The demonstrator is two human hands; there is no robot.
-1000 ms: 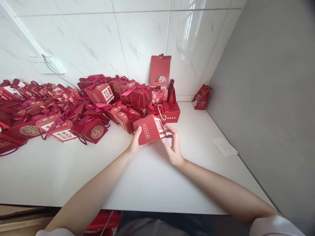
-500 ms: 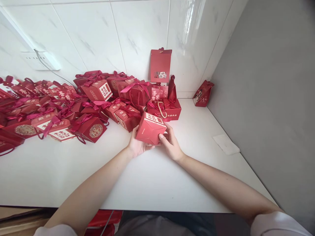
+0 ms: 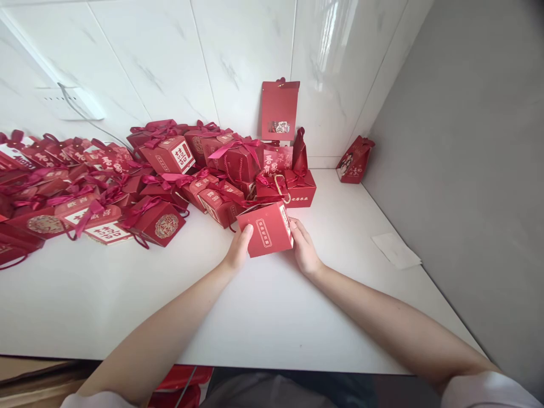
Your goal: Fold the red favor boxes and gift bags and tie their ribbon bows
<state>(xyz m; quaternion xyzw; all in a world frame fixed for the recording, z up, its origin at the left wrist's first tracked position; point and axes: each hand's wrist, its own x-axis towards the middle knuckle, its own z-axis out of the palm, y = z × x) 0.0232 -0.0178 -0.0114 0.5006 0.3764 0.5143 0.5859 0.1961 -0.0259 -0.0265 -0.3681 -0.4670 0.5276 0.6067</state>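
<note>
A red gift box with a gold-framed line of characters on the side facing me is held up between both hands above the white table. A dark red ribbon shows at its top. My left hand grips the left side, thumb on the front face and fingers hidden behind. On the right side, beside a pale printed panel, my right hand is closed against the box. Just behind it stand a red box with a rope handle and a ribboned red box.
Many ribbon-tied red boxes are heaped on the left. A tall red box stands against the tiled wall; another red box sits in the back right corner. White paper lies near the grey wall. A cable hangs from a wall socket.
The box has been turned from showing its folded underside to upright, its lettered side now facing me. My left hand has shifted from beneath it to its left side.
</note>
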